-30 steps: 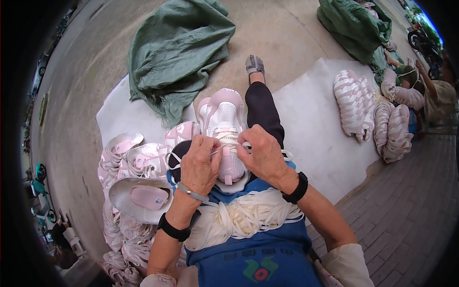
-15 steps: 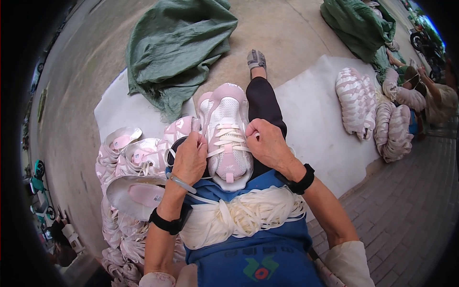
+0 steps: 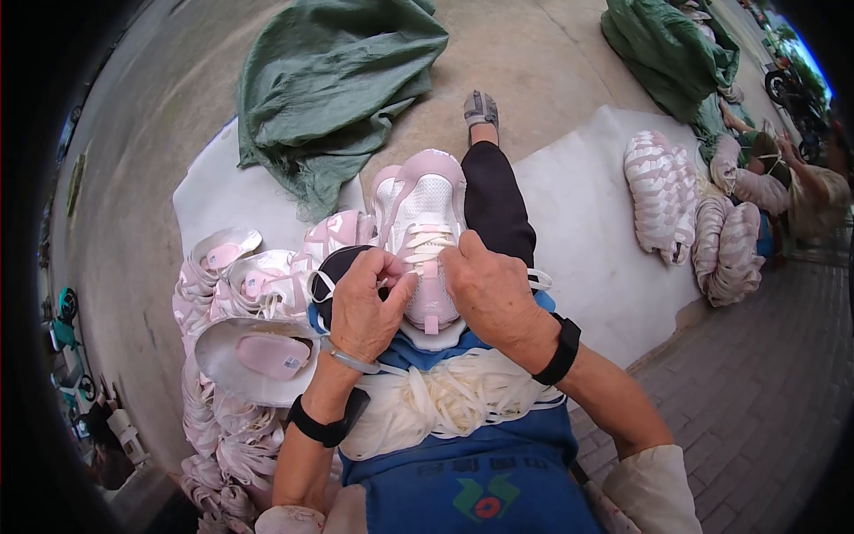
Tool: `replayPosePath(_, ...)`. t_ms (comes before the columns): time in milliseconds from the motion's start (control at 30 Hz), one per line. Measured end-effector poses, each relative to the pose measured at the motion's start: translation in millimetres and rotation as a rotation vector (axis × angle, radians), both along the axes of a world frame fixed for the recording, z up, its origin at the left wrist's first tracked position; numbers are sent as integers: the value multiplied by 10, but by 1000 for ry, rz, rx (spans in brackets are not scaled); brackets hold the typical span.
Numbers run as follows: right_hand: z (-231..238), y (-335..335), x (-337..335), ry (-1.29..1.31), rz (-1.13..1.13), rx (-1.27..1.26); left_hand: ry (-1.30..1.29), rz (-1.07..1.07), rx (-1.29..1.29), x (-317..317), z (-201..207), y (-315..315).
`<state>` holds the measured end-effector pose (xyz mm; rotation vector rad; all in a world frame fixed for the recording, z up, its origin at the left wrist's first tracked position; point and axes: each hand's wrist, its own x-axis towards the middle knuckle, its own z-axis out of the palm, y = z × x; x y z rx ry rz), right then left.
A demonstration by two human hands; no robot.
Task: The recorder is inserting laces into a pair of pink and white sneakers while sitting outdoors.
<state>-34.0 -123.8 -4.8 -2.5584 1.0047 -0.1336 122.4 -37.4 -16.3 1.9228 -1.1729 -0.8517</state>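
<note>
A pink-and-white sneaker upper [image 3: 433,198] lies in my lap, its toe pointing away from me and its heel loop toward me. Cream shoelace [image 3: 427,238] crosses its front in several rows. My left hand [image 3: 366,303] is closed in a pinch on the shoelace at the left of the tongue. Close by on the right, my right hand [image 3: 492,289] is closed with its fingertips on the lacing by the eyelets. Its pinch is partly hidden by the hand itself, and a loop of lace shows beyond it. A bundle of loose cream laces [image 3: 449,400] rests on my blue apron [image 3: 471,481].
Several more pink-and-white uppers [image 3: 267,351] are heaped at my left. A green woven sack [image 3: 334,98] lies ahead on a white sheet [image 3: 596,196]. At the right are stacked uppers [image 3: 660,196], another green sack [image 3: 663,53] and a co-worker's arm [image 3: 805,169].
Both hands have come inward over the shoe's tongue, from apart at its two sides to nearly touching. The shoe has hardly moved.
</note>
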Motion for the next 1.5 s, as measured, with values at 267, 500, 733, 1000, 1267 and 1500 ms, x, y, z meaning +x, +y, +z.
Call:
replayPosePath(267,-314,-412,-99,-463,82,505,-120,-71,-93,-61,6,45)
replayPosePath(500,-149,-458,-180,-435,-126,1191,-270,-74,-208,-124,-24,-29)
replayPosePath(733,-112,-412,-197,-557,-159,1259,-19,-213,-112,-148,145,-156)
replayPosePath(1000,-174,-419,-335,-506,-178,970,325,-297,72,62,87,-151)
replayPosePath(1267,-321,-342,-337,-571,21,551,659,-155,212,4,261,-264)
replayPosePath(1500,-364,-322,-279,-575,36,515,497,-176,351,83,337,-274)
